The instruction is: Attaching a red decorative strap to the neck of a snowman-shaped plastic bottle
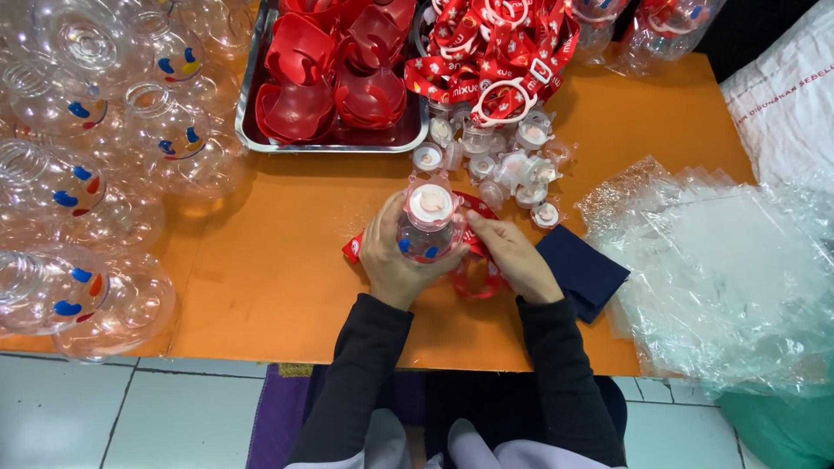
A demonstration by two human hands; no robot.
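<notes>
My left hand (389, 257) wraps around a clear round plastic bottle (427, 233) with a white cap and a painted blue-and-red face. My right hand (512, 256) pinches a red strap (473, 282) that loops around the bottle and hangs below it. Both hands rest over the middle of the orange table (287, 260). Part of the strap is hidden under my fingers.
Several clear face-painted bottles (95, 174) pile at the left. A metal tray (334, 139) of red plastic pieces sits at the back. Red straps (495, 52) heap beside it, white caps (512, 165) lie in front. A dark blue cloth (580, 271) and clear plastic bags (721, 269) lie at the right.
</notes>
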